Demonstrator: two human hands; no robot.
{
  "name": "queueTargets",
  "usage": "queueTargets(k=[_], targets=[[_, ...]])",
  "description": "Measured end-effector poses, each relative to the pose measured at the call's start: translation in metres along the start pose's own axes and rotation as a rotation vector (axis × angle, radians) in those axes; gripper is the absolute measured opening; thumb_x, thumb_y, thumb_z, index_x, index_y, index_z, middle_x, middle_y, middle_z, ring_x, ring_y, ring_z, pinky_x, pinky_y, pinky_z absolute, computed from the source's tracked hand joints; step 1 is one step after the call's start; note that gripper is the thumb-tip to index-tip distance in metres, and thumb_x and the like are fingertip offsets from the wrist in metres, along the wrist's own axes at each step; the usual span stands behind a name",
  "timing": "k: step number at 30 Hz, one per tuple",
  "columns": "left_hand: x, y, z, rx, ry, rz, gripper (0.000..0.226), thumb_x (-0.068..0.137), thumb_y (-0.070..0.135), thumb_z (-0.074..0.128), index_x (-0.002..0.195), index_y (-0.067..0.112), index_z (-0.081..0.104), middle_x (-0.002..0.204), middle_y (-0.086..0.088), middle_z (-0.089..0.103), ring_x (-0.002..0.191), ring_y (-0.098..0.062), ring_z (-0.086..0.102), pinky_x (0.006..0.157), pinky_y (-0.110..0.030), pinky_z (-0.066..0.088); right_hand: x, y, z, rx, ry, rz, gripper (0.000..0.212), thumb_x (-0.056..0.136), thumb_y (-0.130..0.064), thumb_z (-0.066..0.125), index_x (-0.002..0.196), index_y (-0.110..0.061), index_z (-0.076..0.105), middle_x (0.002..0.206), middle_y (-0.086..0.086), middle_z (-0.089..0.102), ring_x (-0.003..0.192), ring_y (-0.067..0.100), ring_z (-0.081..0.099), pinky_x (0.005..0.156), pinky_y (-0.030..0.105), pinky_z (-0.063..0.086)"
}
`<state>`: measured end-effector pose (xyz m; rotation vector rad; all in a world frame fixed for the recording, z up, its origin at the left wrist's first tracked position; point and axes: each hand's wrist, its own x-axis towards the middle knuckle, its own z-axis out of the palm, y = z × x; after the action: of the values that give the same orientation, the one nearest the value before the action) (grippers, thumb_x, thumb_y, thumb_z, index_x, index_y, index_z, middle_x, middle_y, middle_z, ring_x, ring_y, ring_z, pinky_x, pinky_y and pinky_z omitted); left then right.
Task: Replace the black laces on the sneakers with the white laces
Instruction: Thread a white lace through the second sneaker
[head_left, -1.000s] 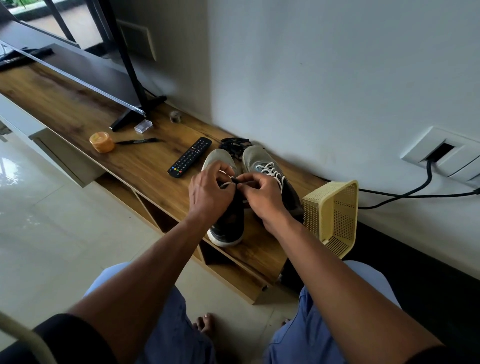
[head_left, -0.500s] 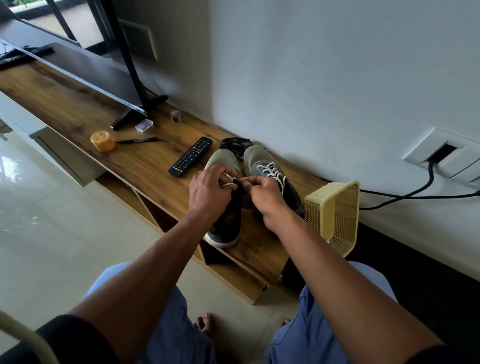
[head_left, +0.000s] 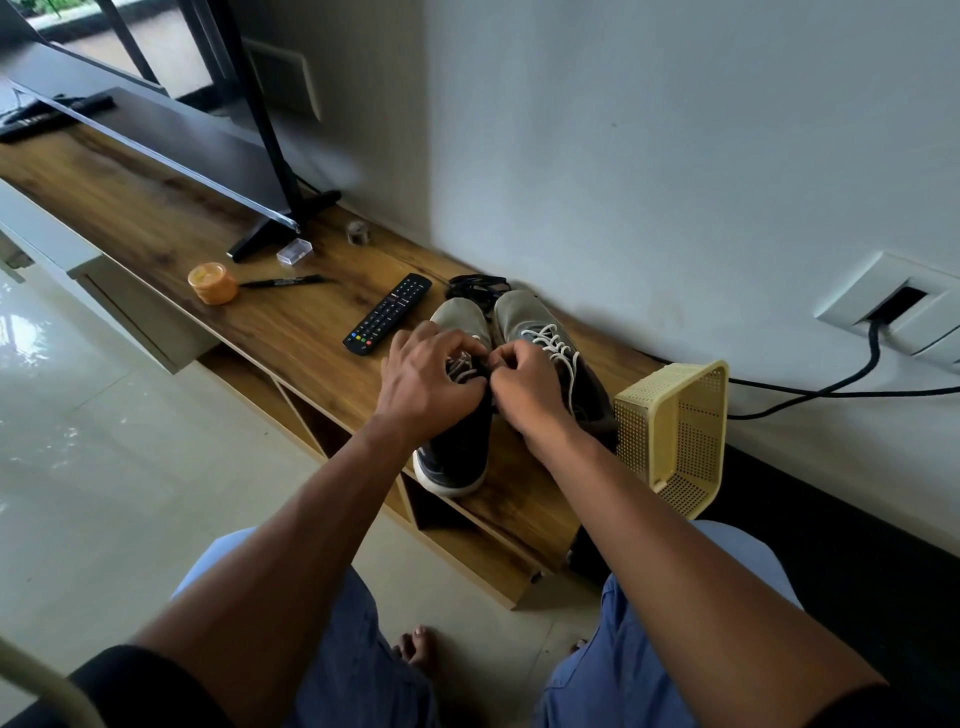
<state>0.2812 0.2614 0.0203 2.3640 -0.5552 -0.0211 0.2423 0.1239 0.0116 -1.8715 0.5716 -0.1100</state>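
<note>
Two grey sneakers with dark heels stand side by side on the wooden TV bench (head_left: 156, 218), toes to the wall. The right sneaker (head_left: 524, 317) carries a white lace (head_left: 556, 345). Over the left sneaker (head_left: 457, 457) my left hand (head_left: 426, 384) and my right hand (head_left: 524, 389) meet, fingers pinched on a white lace (head_left: 461, 370) at its eyelets. How much of that lace is threaded is hidden by my fingers. A bundle of black laces (head_left: 475, 286) lies behind the toes, next to the wall.
A black remote (head_left: 387, 314) lies left of the sneakers, then a black marker (head_left: 285, 281), an orange jar (head_left: 212, 282) and a small clear box (head_left: 294, 251). A TV foot (head_left: 283, 221) stands behind them. A yellow basket (head_left: 675, 436) lies tipped at the bench's right end; a cable (head_left: 831, 389) runs behind.
My hands have stayed on the left sneaker's lace, the fingers shifting slightly closer together. Nothing else has moved.
</note>
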Motion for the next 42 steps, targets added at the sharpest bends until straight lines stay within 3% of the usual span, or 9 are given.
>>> queueTargets(k=[4, 10, 13, 19, 24, 27, 31, 36, 42], targets=[[-0.001, -0.002, -0.002, 0.103, -0.063, -0.020, 0.040, 0.075, 0.061, 0.067, 0.113, 0.048, 0.064, 0.129, 0.007, 0.042, 0.125, -0.020, 0.033, 0.099, -0.041, 0.032, -0.004, 0.001, -0.003, -0.107, 0.089, -0.130, 0.008, 0.100, -0.014, 0.052, 0.099, -0.017, 0.059, 0.097, -0.002, 0.062, 0.086, 0.010, 0.056, 0.072, 0.035, 0.040], [0.000, -0.008, -0.006, 0.091, -0.117, -0.052, 0.038, 0.078, 0.055, 0.079, 0.111, 0.051, 0.062, 0.141, 0.009, 0.038, 0.136, -0.024, 0.029, 0.106, -0.052, 0.038, 0.001, -0.008, -0.010, -0.047, 0.296, -0.252, 0.011, 0.102, -0.011, 0.045, 0.097, -0.014, 0.054, 0.094, 0.000, 0.063, 0.089, 0.022, 0.059, 0.080, 0.038, 0.046], [0.000, -0.009, -0.008, 0.054, -0.141, -0.069, 0.036, 0.079, 0.055, 0.080, 0.109, 0.053, 0.060, 0.144, 0.009, 0.038, 0.138, -0.024, 0.029, 0.108, -0.056, 0.038, 0.006, -0.013, -0.018, 0.089, 0.368, -0.267, 0.012, 0.100, -0.020, 0.037, 0.095, -0.022, 0.048, 0.090, 0.008, 0.069, 0.078, 0.026, 0.068, 0.070, 0.047, 0.056], [-0.001, -0.008, -0.008, 0.049, -0.157, -0.074, 0.037, 0.080, 0.056, 0.080, 0.110, 0.056, 0.056, 0.148, 0.008, 0.038, 0.140, -0.023, 0.030, 0.109, -0.055, 0.038, 0.008, -0.033, -0.042, 0.453, 0.439, -0.227, 0.018, 0.110, -0.009, 0.026, 0.100, -0.016, 0.040, 0.075, 0.015, 0.068, 0.045, 0.021, 0.057, 0.042, 0.029, 0.042], [0.000, -0.005, -0.006, 0.053, -0.151, -0.073, 0.040, 0.081, 0.057, 0.080, 0.114, 0.056, 0.057, 0.148, 0.010, 0.039, 0.141, -0.024, 0.030, 0.109, -0.053, 0.037, 0.010, -0.034, -0.042, 0.506, 0.592, -0.311, 0.011, 0.101, -0.020, 0.032, 0.098, -0.021, 0.042, 0.074, 0.015, 0.058, 0.056, 0.027, 0.054, 0.053, 0.039, 0.045], [0.001, -0.008, -0.006, 0.067, -0.157, -0.067, 0.055, 0.081, 0.058, 0.079, 0.129, 0.051, 0.053, 0.153, 0.007, 0.039, 0.143, -0.027, 0.031, 0.109, -0.054, 0.037, 0.011, -0.027, -0.040, 0.327, 0.636, -0.341, 0.010, 0.100, -0.020, 0.041, 0.099, -0.021, 0.051, 0.079, 0.010, 0.065, 0.065, 0.028, 0.061, 0.062, 0.044, 0.049], [0.000, -0.019, -0.016, 0.037, -0.156, -0.117, 0.079, 0.072, 0.066, 0.075, 0.141, 0.046, 0.042, 0.146, 0.004, 0.046, 0.136, -0.025, 0.039, 0.105, -0.053, 0.042, 0.012, -0.012, -0.044, -0.126, 0.570, -0.322, 0.013, 0.100, -0.026, 0.058, 0.099, -0.016, 0.065, 0.091, 0.002, 0.070, 0.085, 0.029, 0.066, 0.068, 0.034, 0.040], [-0.003, -0.028, -0.025, 0.123, -0.114, -0.143, 0.059, 0.078, 0.065, 0.076, 0.125, 0.041, 0.047, 0.113, 0.015, 0.054, 0.111, -0.016, 0.054, 0.094, -0.051, 0.051, 0.000, -0.010, -0.035, -0.428, 0.447, -0.430, 0.012, 0.092, -0.036, 0.070, 0.094, -0.025, 0.068, 0.100, -0.004, 0.061, 0.089, 0.023, 0.064, 0.068, 0.030, 0.041], [-0.006, -0.019, -0.020, 0.223, -0.089, -0.126, 0.040, 0.083, 0.055, 0.074, 0.114, 0.037, 0.055, 0.114, 0.008, 0.062, 0.100, -0.016, 0.057, 0.086, -0.043, 0.054, -0.010, -0.010, -0.018, -0.680, 0.047, -0.497, 0.043, 0.087, -0.044, 0.075, 0.125, -0.025, 0.069, 0.111, -0.001, 0.073, 0.099, 0.021, 0.070, 0.075, 0.031, 0.053]])
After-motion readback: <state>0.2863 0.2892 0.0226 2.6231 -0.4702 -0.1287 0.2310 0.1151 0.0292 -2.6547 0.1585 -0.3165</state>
